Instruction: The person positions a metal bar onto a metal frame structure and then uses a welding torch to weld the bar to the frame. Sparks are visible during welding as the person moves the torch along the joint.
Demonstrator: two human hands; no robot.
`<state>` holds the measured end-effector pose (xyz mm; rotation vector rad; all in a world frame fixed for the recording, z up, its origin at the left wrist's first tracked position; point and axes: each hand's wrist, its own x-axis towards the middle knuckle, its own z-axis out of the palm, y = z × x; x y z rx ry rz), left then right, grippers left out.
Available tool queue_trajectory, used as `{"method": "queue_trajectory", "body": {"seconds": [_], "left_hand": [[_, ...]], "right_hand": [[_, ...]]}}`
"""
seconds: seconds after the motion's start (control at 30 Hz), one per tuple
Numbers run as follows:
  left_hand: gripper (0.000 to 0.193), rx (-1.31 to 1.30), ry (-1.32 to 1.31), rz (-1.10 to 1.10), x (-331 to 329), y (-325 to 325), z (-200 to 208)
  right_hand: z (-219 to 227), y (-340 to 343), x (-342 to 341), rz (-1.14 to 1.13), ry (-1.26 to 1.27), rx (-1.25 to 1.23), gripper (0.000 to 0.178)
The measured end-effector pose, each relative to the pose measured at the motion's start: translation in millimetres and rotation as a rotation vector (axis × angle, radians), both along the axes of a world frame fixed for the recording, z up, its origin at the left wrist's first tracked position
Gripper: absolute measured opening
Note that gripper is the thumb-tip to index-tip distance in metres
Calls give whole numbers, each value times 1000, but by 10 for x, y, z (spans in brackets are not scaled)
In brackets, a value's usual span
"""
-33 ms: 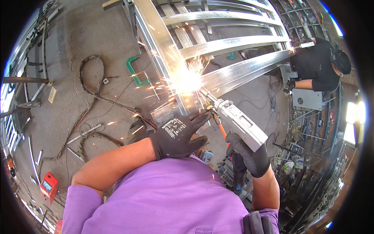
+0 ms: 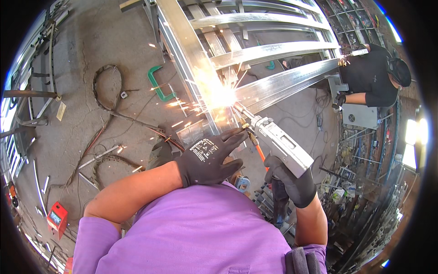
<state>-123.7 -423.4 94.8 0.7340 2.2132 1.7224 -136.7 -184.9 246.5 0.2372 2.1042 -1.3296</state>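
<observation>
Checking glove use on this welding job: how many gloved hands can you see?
3: the left hand raised near the sparks, the right hand gripping the welding gun, and a co-worker's hand at the frame's far end. Their other hand is hidden.

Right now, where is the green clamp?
In the head view, the green clamp lies on the concrete floor, left of the metal frame and the sparks.

At nine o'clock we see a dark cable loop [image 2: 106,86] on the concrete floor [image 2: 91,41]; a green clamp [image 2: 159,84] lies near eleven, a red box [image 2: 57,219] at eight, and another person in black [image 2: 372,80] works at two
</observation>
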Motion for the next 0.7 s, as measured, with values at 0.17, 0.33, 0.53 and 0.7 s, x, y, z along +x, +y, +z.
{"method": "queue_trajectory", "body": {"seconds": [0.17, 0.33, 0.53, 0.7], "left_hand": [[73, -26, -18, 0, -13, -5, 19], [73, -27, 30, 13, 0, 2, 1], [72, -75, 53, 28, 17, -1, 29], [72, -69, 156, 57, 26, 14, -15]], "right_hand": [[-21, 37, 6, -29, -50, -1, 40], [-9, 32, 16, -23, -45, 24, 42], [22, 11, 19, -44, -81, 65, 45], [22, 19, 39, -43, -76, 48, 46]]}}
